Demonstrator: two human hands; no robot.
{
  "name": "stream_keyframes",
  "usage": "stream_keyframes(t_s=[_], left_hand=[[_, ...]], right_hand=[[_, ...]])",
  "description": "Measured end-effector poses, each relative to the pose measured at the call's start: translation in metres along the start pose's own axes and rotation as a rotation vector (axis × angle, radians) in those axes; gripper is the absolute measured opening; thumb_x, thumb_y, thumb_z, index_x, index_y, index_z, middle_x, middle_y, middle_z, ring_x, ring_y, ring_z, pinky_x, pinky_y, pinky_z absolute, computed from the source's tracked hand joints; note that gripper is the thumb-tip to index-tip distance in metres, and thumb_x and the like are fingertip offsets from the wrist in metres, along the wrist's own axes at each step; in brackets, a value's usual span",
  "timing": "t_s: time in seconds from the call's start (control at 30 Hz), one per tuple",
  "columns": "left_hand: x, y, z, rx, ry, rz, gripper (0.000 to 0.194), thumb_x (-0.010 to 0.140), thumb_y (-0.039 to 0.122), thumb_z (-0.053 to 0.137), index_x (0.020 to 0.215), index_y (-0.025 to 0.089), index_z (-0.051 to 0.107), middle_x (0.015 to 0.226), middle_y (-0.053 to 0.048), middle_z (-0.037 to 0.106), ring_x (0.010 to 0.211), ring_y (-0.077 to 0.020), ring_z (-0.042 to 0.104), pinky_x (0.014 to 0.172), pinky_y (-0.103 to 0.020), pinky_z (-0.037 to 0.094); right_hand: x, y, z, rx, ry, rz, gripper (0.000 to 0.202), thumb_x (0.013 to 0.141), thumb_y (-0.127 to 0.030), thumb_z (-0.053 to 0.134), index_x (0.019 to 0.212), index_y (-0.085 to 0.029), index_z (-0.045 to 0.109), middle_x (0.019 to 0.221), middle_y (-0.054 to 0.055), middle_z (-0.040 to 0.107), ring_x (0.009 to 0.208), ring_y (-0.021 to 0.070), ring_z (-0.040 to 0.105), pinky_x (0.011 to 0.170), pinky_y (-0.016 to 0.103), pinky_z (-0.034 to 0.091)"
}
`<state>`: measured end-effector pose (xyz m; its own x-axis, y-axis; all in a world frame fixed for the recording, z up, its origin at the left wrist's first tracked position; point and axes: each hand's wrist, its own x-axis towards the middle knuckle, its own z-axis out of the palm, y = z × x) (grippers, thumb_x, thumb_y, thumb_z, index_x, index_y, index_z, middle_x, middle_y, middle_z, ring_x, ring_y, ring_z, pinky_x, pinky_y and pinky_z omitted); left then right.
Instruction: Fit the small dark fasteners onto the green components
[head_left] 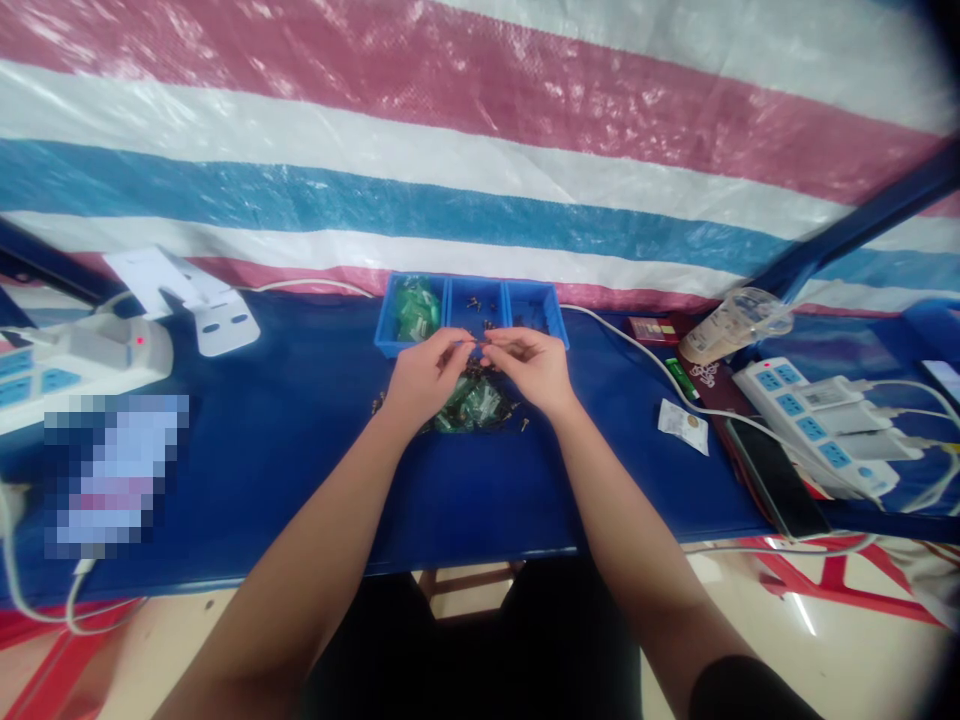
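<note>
My left hand [429, 372] and my right hand [534, 368] meet fingertip to fingertip in front of three joined blue bins [478, 283]. Both are closed in a pinch; what sits between the fingers is too small to make out. Below them on the blue table lies a green-tinted clear plastic bag [474, 404], with small dark and brassy screw-like pieces around it. One loose piece [525, 425] rests to the right of the bag. The left bin holds a green plastic bag [418, 310]; a few small pieces [474, 303] lie in the middle bin.
To the right are a plastic cup [739, 325], a white packet [683, 427], a dark phone [776, 478] and a power strip [814, 425] with chargers. On the left stand a white stand [187, 295], another power strip [82, 365] and a blurred-out phone [120, 475]. Cables cross the blue table [285, 430].
</note>
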<state>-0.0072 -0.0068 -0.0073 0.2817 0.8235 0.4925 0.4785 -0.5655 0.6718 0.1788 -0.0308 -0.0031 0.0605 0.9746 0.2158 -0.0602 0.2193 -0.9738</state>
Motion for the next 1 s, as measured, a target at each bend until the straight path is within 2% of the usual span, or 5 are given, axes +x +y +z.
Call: stream_keyframes(t_s=[0.3,1.0], left_hand=[[-0.0009,-0.0013,0.0016,-0.013,0.006,-0.018,0.025,0.097,0.04,0.059,0.11,0.022,0.07,0.077,0.001,0.071,0.064,-0.0127,0.067,0.064,-0.024,0.049],[-0.0002,-0.0008,0.0012,0.0,-0.004,-0.008,0.024,0.098,0.041,0.057,0.106,0.023,0.07,0.078,0.0,0.073,0.064,-0.0126,0.067,0.065,-0.025,0.049]], right_hand=[[0.0003,-0.0011,-0.0001,-0.031,0.016,0.005,0.026,0.075,-0.038,0.083,0.096,-0.022,0.078,0.088,0.003,0.079,0.074,0.0176,0.076,0.076,0.036,0.066],[-0.0005,-0.002,0.0006,-0.012,-0.004,-0.007,0.027,0.075,-0.036,0.083,0.097,-0.022,0.078,0.087,0.003,0.078,0.073,0.0171,0.076,0.077,0.037,0.066]])
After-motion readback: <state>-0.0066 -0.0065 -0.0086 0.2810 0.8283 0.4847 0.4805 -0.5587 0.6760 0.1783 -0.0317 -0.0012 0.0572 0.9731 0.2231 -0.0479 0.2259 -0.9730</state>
